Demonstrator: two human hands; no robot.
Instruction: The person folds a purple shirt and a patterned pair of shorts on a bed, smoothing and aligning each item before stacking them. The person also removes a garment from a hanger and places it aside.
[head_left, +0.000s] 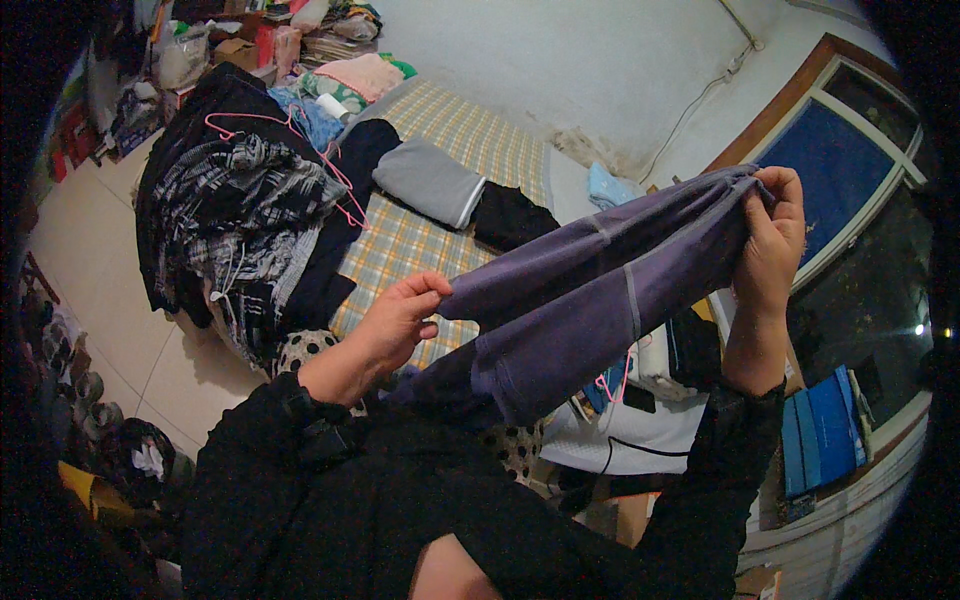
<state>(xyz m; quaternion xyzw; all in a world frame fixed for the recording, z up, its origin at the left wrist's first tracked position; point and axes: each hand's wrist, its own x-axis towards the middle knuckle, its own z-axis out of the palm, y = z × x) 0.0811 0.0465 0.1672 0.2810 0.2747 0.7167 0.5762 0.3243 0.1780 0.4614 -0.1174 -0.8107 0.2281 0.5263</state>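
A purple-grey garment with pale seams (585, 300) is stretched between my two hands above the bed. My left hand (394, 319) pinches one edge of it between thumb and fingers. Higher up and to the right, my right hand (776, 225) grips its gathered end. The cloth's lower part hangs close to my black clothing. Beyond it, a folded grey cloth with a white edge (427, 180) lies on the plaid bedcover (405, 247), with a black cloth (514, 216) beside it.
Dark clothes, a black-and-white checked scarf (232, 195) and pink hangers (349, 187) are heaped at the left. A folded light-blue cloth (609, 187) lies near the wall. Blue folders (823, 435) stand by the window at the right. Bags and boxes crowd the back left.
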